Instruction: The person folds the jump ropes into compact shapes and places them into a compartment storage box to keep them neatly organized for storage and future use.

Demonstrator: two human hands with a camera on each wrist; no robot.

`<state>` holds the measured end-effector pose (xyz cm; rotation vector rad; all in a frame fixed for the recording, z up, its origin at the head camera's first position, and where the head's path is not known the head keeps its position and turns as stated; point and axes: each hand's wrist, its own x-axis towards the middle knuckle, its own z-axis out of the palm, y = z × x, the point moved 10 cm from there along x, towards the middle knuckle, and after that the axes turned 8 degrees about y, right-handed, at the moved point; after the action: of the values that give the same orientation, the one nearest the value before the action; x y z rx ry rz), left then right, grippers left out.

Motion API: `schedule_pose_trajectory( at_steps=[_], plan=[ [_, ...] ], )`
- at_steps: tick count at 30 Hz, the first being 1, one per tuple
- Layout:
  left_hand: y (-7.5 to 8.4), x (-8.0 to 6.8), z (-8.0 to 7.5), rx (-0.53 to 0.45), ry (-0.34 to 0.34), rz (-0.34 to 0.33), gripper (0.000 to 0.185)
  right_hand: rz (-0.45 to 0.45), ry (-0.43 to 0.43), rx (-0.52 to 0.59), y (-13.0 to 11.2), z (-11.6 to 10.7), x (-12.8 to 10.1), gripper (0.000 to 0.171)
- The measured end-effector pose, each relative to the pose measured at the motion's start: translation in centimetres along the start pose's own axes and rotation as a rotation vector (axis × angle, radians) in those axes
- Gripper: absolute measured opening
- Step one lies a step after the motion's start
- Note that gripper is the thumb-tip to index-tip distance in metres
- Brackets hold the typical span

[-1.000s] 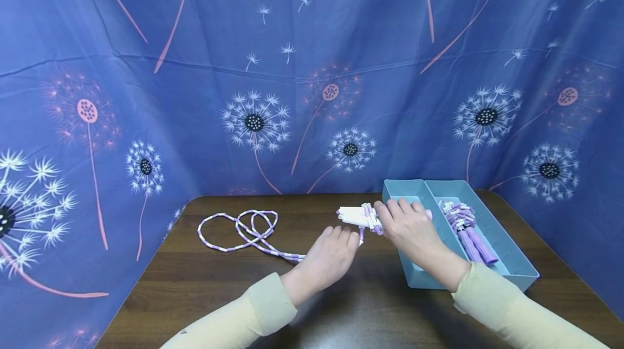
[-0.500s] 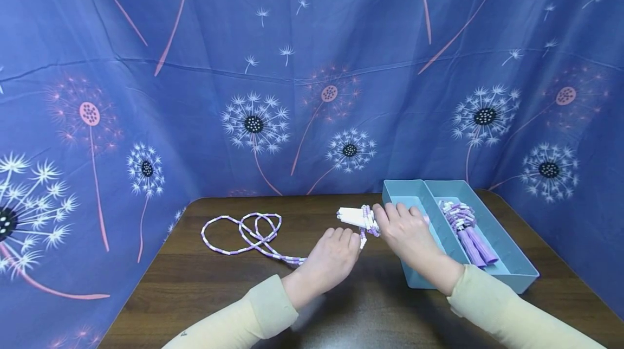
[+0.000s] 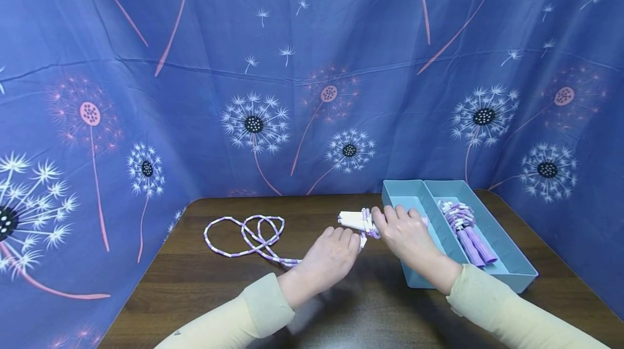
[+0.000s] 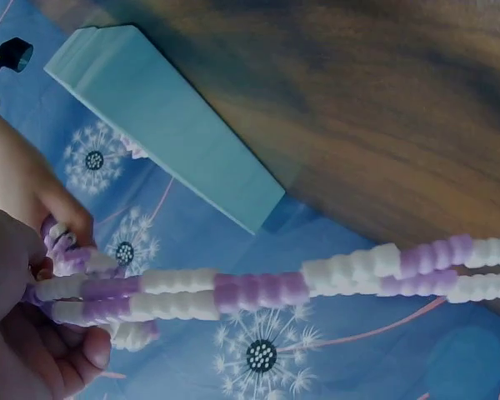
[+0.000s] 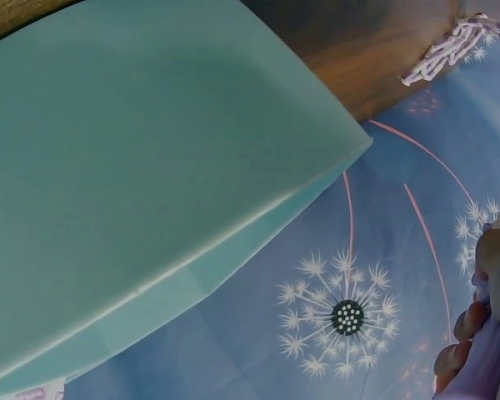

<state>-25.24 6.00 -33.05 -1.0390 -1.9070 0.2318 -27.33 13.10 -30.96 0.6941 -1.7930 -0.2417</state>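
Observation:
A purple-and-white beaded jump rope (image 3: 219, 253) lies partly in loops on the table, and its doubled beaded strands (image 4: 262, 292) run into my left hand (image 3: 331, 254). That hand pinches them between thumb and fingers. To its right, my right hand (image 3: 407, 230) grips the rope's handles, whose white ends (image 3: 352, 220) stick out to the left with beaded strands wound around them. In the right wrist view a purple handle (image 5: 485, 358) shows within the right hand's fingers. Most of the handles' grip part is hidden by that hand. Both hands are above the table, close together.
A teal two-compartment box (image 3: 524, 278) stands at the right, close beside my right forearm. In its right compartment lies a second beaded jump rope (image 3: 458, 216), bundled, with purple handles (image 3: 478, 246). A blue dandelion-print cloth (image 3: 312, 40) hangs behind the wooden table (image 3: 195, 305).
The loops on the table have slid slightly to the right. My right hand has shifted slightly left, and the strand between the hands has been drawn closer around the handles.

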Motion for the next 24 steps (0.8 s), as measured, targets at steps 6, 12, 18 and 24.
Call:
schedule_pose_trajectory(
  at_steps=[6, 12, 18, 24],
  plan=[
    [-0.5, 0.3, -0.5, 0.016, -0.016, 0.039, 0.032, -0.021, -0.007, 0.015, -0.2, 0.2, -0.1, 0.029],
    [-1.6, 0.8, -1.2, 0.011, -0.005, 0.059, 0.024, -0.045, -0.041, 0.043, -0.3, 0.2, -0.2, 0.031],
    [-2.1, 1.2, -1.5, 0.006, -0.006, 0.136, 0.023, -0.116, -0.045, 0.099, -0.8, -0.2, -0.3, 0.034],
    [-2.4, 1.3, -1.4, 0.004, -0.008, 0.181, 0.026, -0.16, -0.019, 0.153, -1.2, -0.5, -0.4, 0.033]
  ],
)
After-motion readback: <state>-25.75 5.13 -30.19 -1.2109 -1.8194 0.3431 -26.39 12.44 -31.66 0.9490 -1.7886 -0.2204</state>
